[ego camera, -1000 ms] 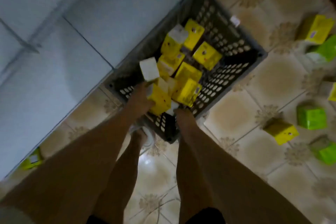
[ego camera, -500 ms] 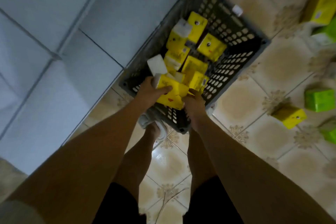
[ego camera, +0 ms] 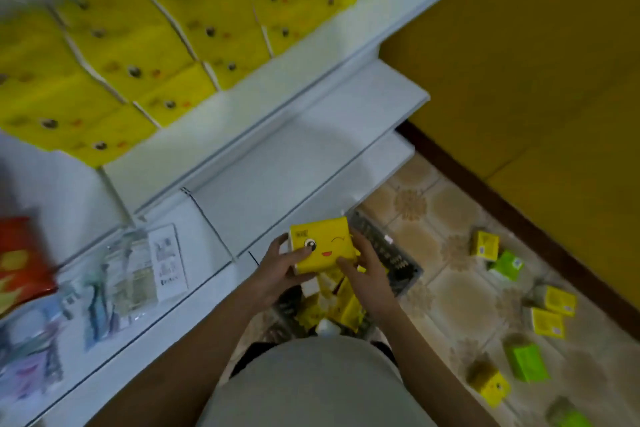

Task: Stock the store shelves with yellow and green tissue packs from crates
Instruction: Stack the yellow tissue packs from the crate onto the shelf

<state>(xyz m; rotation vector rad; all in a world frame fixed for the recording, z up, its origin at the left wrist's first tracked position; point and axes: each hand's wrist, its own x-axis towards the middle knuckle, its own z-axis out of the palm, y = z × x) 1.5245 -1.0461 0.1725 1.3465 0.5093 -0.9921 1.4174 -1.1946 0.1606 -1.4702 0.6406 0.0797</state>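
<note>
Pack (ego camera: 322, 246): yellow, lifted out of the crate (ego camera: 398, 253) since the earlier frame.
Hands: left (ego camera: 277, 270) and right (ego camera: 367, 270) both grip it.
View: now raised to the shelves (ego camera: 294, 149).

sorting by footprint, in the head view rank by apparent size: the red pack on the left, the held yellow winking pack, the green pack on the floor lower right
1. Red pack, cut off by the frame.
2. Held yellow pack, nearer the camera.
3. Green pack.
</note>
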